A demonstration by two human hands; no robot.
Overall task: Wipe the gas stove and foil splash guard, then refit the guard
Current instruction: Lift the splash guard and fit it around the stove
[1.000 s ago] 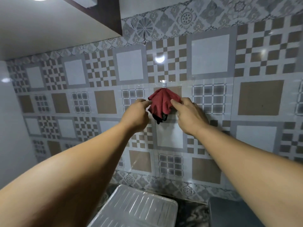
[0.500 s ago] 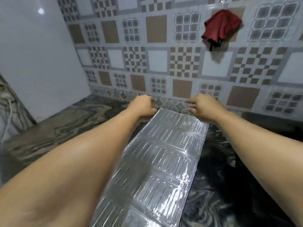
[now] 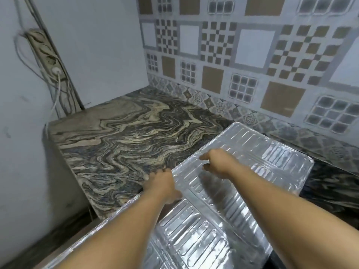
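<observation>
Foil guard (image 3: pixel 252 171) flat on marbled counter (image 3: pixel 126 136), long axis running from near edge toward tiled wall (image 3: pixel 252 55). Left hand (image 3: pixel 163 183) at its left edge, right hand (image 3: pixel 217 162) nearer the middle; grip impossible to tell.

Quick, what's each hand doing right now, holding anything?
Left hand: at the left edge of the ribbed silver foil splash guard; grip cannot be told.
Right hand: open, over the guard.

Even indoor light, motion-blurred, glare on the foil guard (image 3: pixel 242 171).
</observation>
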